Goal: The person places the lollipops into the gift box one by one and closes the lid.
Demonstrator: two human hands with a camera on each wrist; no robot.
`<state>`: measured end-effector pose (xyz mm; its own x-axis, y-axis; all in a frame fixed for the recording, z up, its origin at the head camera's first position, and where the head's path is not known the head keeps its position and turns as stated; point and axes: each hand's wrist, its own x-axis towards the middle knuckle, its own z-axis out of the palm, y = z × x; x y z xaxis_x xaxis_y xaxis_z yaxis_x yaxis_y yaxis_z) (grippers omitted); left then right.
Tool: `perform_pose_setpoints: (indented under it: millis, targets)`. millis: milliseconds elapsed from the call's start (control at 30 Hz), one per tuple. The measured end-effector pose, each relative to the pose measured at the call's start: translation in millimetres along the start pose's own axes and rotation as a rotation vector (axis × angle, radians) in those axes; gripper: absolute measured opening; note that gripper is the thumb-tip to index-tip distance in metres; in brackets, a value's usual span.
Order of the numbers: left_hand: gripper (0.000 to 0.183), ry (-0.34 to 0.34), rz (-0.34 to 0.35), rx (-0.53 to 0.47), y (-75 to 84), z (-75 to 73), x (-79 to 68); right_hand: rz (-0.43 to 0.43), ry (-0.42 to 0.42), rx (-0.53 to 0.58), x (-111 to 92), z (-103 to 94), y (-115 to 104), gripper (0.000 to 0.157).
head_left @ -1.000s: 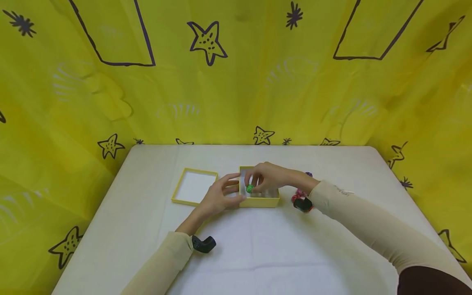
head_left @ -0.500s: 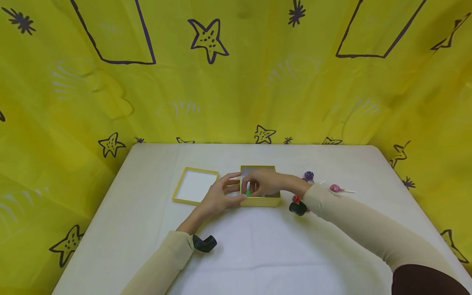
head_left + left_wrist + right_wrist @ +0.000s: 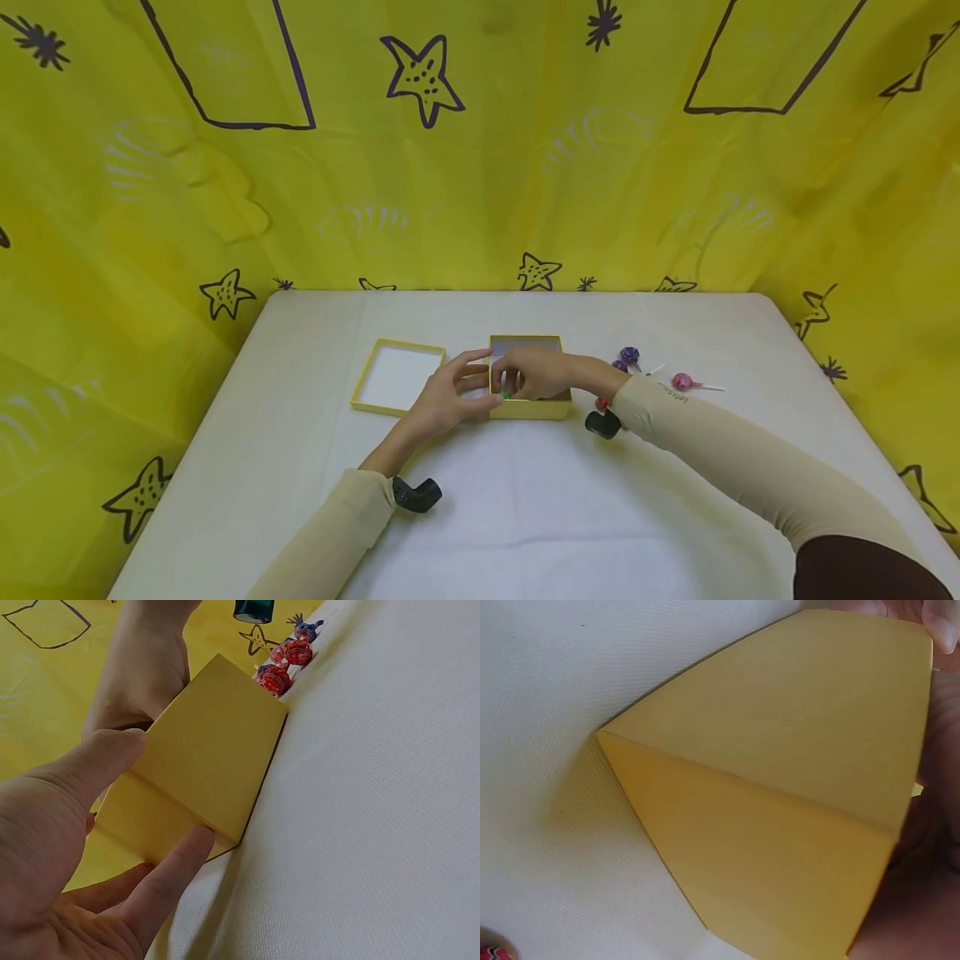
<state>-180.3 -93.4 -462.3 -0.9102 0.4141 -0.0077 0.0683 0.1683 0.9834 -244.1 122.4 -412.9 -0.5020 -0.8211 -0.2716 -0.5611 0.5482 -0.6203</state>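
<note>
In the head view my right hand [image 3: 536, 372] reaches down into the open yellow box [image 3: 532, 409] and pinches a green-wrapped lollipop [image 3: 505, 395]. Only a speck of green shows below its fingers. My left hand [image 3: 450, 396] touches the box's left end with its fingers extended, the thumb at the front left corner. From the left wrist, the left thumb [image 3: 112, 750] rests at the rim and the index finger [image 3: 169, 881] presses the end wall. The box walls fill most of the right wrist view and hide the right fingertips and the box's inside.
The box lid [image 3: 396, 377], white inside, lies to the left. Right of the box are two purple lollipops [image 3: 629, 356], a pink lollipop [image 3: 682, 382] with a white stick, and red ones [image 3: 272, 679] partly behind the right wrist. A yellow curtain [image 3: 480, 167] hangs behind the table.
My right hand has lowered into the box with the green lollipop, which is now mostly hidden. The right forearm has shifted slightly, uncovering lollipops on the right. The left hand stays at the box.
</note>
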Motion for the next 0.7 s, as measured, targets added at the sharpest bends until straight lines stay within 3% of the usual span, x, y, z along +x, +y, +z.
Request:
perform_pose_setpoints:
  millis: [433,700]
  targets:
    - [0.075,0.008,-0.022,-0.010,1.2,0.6,-0.2,-0.014,-0.005,-0.014,0.6,-0.3,0.4,0.019]
    - [0.075,0.013,-0.040,-0.014,3.7,1.9,-1.0,-0.001,-0.033,0.064,-4.3,-6.7,0.1,0.020]
